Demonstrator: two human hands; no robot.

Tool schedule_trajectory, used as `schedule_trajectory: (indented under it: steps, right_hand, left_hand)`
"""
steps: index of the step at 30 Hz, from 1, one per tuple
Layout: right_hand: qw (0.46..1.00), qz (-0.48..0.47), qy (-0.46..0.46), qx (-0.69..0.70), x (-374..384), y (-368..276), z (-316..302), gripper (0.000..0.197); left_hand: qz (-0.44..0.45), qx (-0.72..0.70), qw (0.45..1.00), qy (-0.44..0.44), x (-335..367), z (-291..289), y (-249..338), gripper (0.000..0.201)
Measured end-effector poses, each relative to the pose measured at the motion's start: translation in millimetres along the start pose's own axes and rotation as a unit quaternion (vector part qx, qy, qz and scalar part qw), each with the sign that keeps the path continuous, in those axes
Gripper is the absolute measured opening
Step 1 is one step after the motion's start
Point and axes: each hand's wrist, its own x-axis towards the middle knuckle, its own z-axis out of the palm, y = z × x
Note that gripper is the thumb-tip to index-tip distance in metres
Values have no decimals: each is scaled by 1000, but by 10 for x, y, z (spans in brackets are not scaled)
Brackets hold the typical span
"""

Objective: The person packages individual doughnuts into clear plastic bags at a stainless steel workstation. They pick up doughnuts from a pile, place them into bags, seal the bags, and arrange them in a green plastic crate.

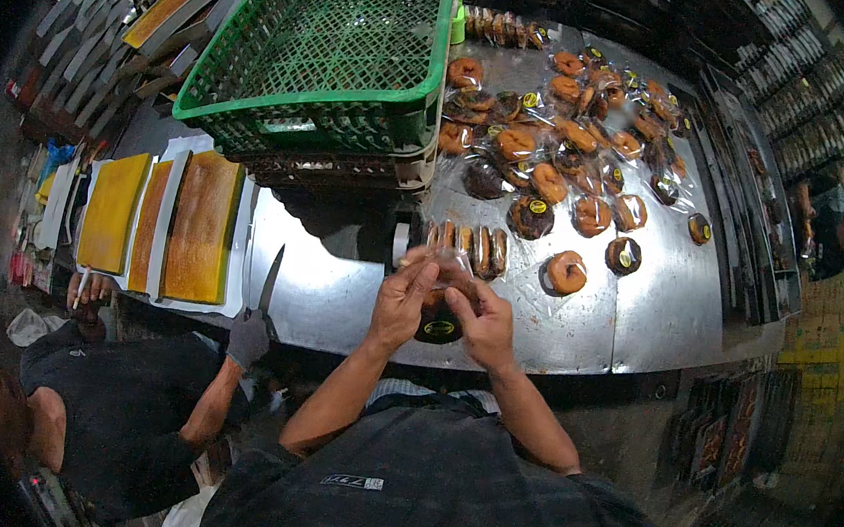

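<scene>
My left hand (402,307) and my right hand (482,326) meet above the table's near edge. Fingers of both are closed on a clear plastic bag (447,262), slightly blurred. Just below them shows a dark doughnut (439,329) with a round yellow label; whether it sits inside this bag, I cannot tell. Right beyond my fingers, a row of wrapped doughnuts (471,248) stands on edge. Beside that row, to the left, is a dark device with a white roll (401,244).
Many bagged doughnuts (550,182) spread over the metal table (576,337). Green crates (305,113) are stacked at the back left. At left, a co-worker's gloved hand (249,339) holds a long knife (272,281) near yellow-brown cake slabs (202,229). Dark trays (749,202) line the right edge.
</scene>
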Motion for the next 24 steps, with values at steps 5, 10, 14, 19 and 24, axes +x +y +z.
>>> schedule_trajectory:
  steps: [5,10,14,19,24]
  right_hand:
    - [952,125,10,278,110,77,-106,24]
    - [989,-29,-7,142,202,-161,-278,35]
    - [994,79,11,76,253,41,-437,42]
    - [960,-154,-55,-228,263,-205,-543,17]
    - [974,-91,-107,-178,267,-55,-710,17]
  left_hand:
    - [210,337,916,60,61,76,211,38]
    - [-181,123,968,-120,-8,2,291,23]
    - [-176,121,974,-80,-24,118,203,21]
    - [-119,35,992,-30,-74,168,-25,19]
    - [-259,-94,960,-41,-211,163,-73,18]
